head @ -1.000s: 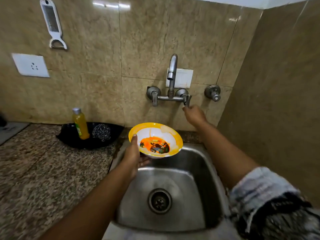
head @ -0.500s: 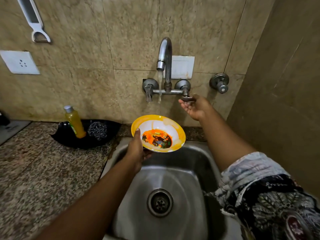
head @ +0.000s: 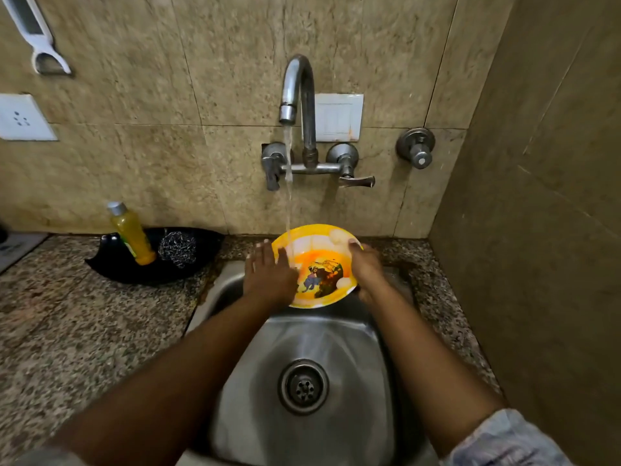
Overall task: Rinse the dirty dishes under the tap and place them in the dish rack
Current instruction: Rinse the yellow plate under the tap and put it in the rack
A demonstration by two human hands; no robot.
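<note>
A yellow-rimmed bowl with an orange cartoon picture inside is tilted toward me over the back of the steel sink. Water runs from the curved tap onto the bowl's left inner side. My right hand grips the bowl's right rim, thumb on the edge. My left hand lies against the left rim with straight fingers, its thumb inside the bowl by the stream. No dish rack is in view.
A black tray on the granite counter left of the sink holds a yellow soap bottle and a steel scrubber. The tap's right lever points sideways. A tiled wall closes in on the right.
My right hand left the tap lever and took the bowl's right rim. Water now flows fully onto the bowl. My left hand's fingers straightened along the left rim.
</note>
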